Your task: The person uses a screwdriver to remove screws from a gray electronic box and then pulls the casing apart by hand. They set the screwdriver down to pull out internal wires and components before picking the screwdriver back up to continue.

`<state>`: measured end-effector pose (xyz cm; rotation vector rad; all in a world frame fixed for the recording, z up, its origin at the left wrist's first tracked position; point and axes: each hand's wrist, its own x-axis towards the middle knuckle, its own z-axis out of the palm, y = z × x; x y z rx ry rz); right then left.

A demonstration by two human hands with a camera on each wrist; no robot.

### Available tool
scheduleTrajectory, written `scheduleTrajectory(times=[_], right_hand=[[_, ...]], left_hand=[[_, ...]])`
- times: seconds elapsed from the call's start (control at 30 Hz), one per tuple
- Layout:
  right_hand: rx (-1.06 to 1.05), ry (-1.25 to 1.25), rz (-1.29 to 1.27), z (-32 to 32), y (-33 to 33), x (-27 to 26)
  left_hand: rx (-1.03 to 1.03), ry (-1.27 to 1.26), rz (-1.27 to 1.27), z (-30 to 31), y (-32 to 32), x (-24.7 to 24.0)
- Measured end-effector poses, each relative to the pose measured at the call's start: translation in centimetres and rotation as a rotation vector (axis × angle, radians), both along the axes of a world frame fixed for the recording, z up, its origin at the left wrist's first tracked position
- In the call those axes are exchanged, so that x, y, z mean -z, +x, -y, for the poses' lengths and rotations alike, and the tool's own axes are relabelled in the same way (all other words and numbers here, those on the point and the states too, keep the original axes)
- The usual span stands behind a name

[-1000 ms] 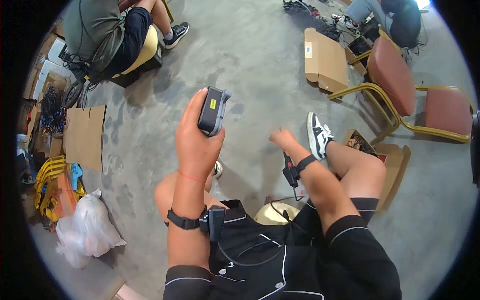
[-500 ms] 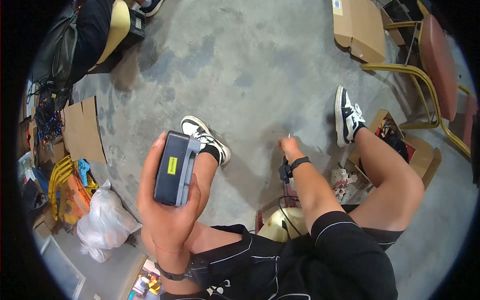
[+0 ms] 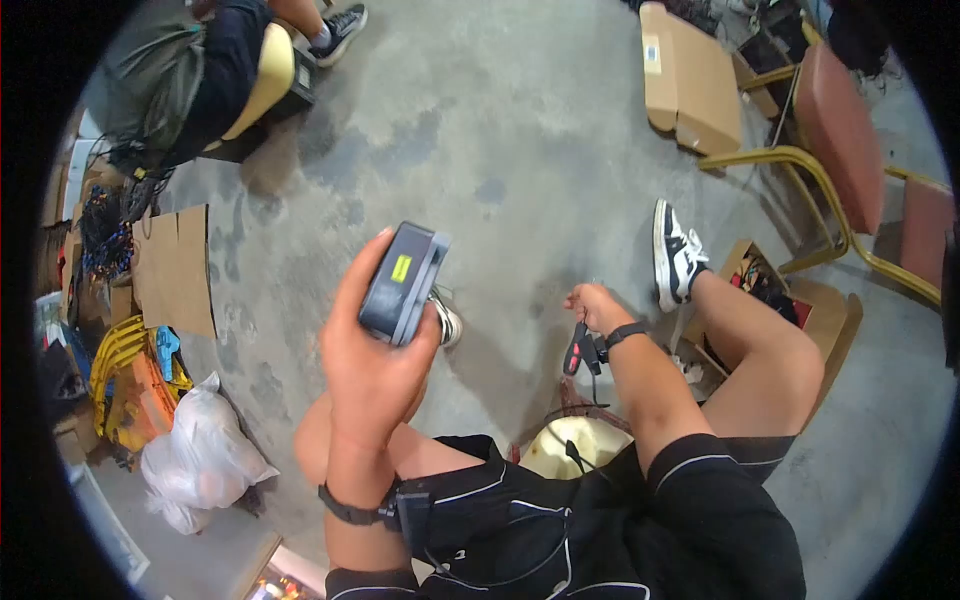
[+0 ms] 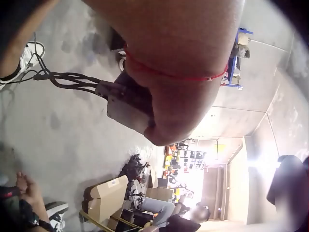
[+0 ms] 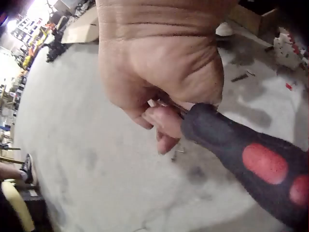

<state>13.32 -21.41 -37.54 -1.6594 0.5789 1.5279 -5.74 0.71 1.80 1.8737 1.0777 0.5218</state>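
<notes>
In the head view my left hand (image 3: 368, 385) grips a dark box with grey edges and a yellow label (image 3: 402, 270), raised above the floor. In the left wrist view the box (image 4: 128, 112) is partly hidden by that hand (image 4: 169, 104), with dark cables beside its end. My right hand (image 3: 597, 308), low in front of the stool, holds a black and red screwdriver (image 3: 578, 350). In the right wrist view the fingers of this hand (image 5: 161, 72) curl around its thin shaft, and the handle (image 5: 227, 140) points away from the palm. The screwdriver's tip is hidden.
Cardboard boxes (image 3: 692, 85) and red-padded chairs (image 3: 840, 135) stand at the right, with an open box of parts (image 3: 752, 275) beside my leg. At the left lie flat cardboard (image 3: 175, 275) and white bags (image 3: 207, 450). Another person sits at the upper left.
The head view dipped and came partly back up. The box sank in the picture, then rose again, still in my left hand. My right hand keeps the screwdriver.
</notes>
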Motion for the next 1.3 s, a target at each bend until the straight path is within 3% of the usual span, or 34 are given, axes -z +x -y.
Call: scheduleTrajectory(times=[0.03, 0.13, 0.2, 0.27, 0.3, 0.33, 0.43, 0.5, 0.57, 0.63, 0.67, 0.73, 0.83, 0.97, 1.03, 1.07, 1.17, 1.3], right_hand=[[-0.008, 0.025, 0.028, -0.5, 1.3, -1.6], [-0.041, 0.279, -0.244, -2.6, 5.0, -7.5], [-0.082, 0.249, -0.07, -4.1, 2.8, -19.7], [-0.083, 0.316, -0.241, -2.0, 0.1, -16.0], [-0.198, 0.379, -0.222, -1.0, -1.6, -14.1], [-0.203, 0.223, -0.176, -1.4, -4.1, -16.0], [-0.115, 0.248, -0.147, -1.7, -7.0, -15.3], [-0.137, 0.326, -0.078, -1.6, -6.7, -16.7], [-0.153, 0.334, -0.016, -2.4, -5.1, -21.9], [-0.09, 0.378, 0.367, -3.5, -3.5, -27.8], [-0.086, 0.375, 0.378, -3.6, -2.8, -30.1], [-0.212, 0.46, 0.716, -3.6, -1.6, -34.4], [-0.345, 0.641, 0.753, -4.2, -1.8, -41.1], [-0.349, 0.854, 0.828, -5.7, -3.2, -41.6], [-0.47, 0.969, 0.985, -6.6, -3.4, -41.7], [-0.424, 0.875, 0.703, -6.4, -3.0, -42.5], [-0.22, 0.941, 0.551, -7.1, -2.5, -41.3], [-0.321, 0.919, 0.518, -7.2, -1.4, -42.1]], left_hand=[[-0.008, 0.025, 0.028, 0.0, -0.2, -0.1], [-0.051, -0.279, 0.264, 0.1, -0.2, -1.1], [-0.081, -0.335, 0.401, -0.3, -0.9, -1.1], [-0.124, -0.458, 0.545, -0.8, -1.5, -1.5], [-0.12, -0.428, 0.577, -1.1, -1.7, -1.3], [-0.155, -0.508, 0.662, -1.5, -1.8, -0.8], [-0.195, -0.618, 0.812, -2.1, -2.4, -0.7], [-0.175, -0.732, 0.851, -2.1, -2.7, -0.6], [-0.172, -0.762, 0.868, -1.8, -2.9, -0.3], [-0.178, -0.943, 0.97, -1.8, -2.5, -0.6], [-0.101, -0.98, 1.001, -1.9, -2.2, -0.2], [-0.054, -1.015, 1.019, -1.4, -1.0, -0.8], [-0.002, -1.068, 1.016, -0.3, 1.0, -1.0], [0.07, -1.085, 0.979, 0.7, 3.2, -0.5], [0.06, -1.079, 0.978, 0.9, 3.7, -0.1], [0.061, -1.065, 0.992, 0.9, 3.8, -0.1], [0.106, -1.027, 1.026, 1.4, 4.3, -1.1], [0.143, -0.944, 0.927, 1.6, 6.2, -1.7]])
